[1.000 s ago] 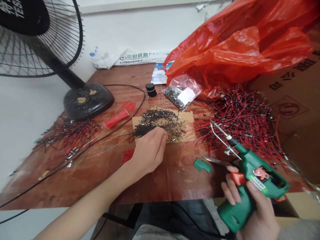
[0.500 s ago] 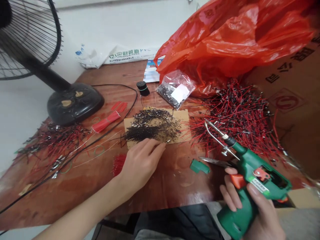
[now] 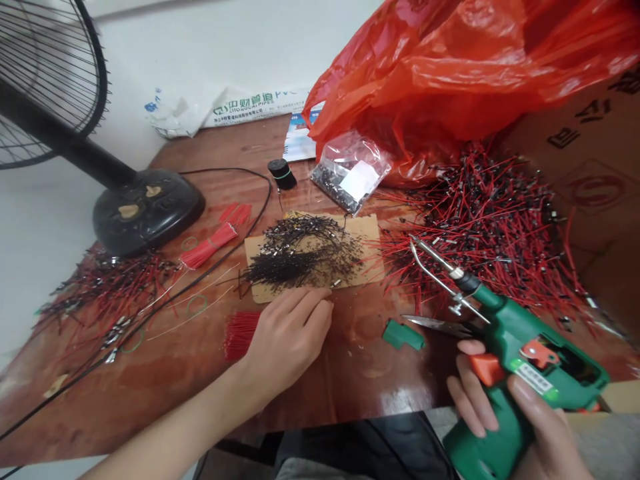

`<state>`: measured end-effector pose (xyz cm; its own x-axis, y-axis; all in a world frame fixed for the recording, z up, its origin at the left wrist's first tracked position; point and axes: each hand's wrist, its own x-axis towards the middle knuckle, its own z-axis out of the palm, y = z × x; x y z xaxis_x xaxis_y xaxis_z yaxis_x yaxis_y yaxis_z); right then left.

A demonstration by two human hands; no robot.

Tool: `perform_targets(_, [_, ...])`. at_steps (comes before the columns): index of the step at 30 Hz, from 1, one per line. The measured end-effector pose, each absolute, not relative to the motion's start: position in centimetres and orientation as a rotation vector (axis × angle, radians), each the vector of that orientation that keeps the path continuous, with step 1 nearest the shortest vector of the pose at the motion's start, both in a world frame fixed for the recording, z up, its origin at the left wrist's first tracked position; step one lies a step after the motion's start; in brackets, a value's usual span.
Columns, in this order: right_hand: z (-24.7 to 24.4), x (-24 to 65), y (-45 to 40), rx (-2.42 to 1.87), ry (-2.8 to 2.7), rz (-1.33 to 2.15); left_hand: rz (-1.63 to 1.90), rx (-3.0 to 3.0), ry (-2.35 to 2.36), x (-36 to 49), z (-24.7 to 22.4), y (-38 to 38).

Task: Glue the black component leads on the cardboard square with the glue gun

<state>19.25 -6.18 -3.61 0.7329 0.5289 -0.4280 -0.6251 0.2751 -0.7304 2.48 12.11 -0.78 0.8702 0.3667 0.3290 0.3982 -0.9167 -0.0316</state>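
My right hand is wrapped round the green handle of a soldering gun with an orange trigger. Its metal tip and thin curved solder tube point up and left, over the edge of the heap of red and black wires. My left hand is closed, fingers curled down at the front edge of a cardboard piece; whatever its fingertips hold is hidden. Short black wires lie on the cardboard just beyond it. A bundle of red wires sits beside its wrist.
A loose green plastic piece and a pointed metal blade lie between my hands. Behind are a clear bag of small parts, a black spool and a red plastic bag. A fan and cable occupy the left.
My left hand has drawn slightly back towards me, and its fingers are more curled. The soldering gun in my right hand has shifted a little right and down in the view, which has itself moved slightly.
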Motion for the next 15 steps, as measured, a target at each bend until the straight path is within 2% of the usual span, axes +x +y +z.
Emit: perform_targets(15, [-3.75,19.2,-6.05,-1.013,0.116,0.758,-0.432,-2.975,-0.584,2.27,-1.26,12.51])
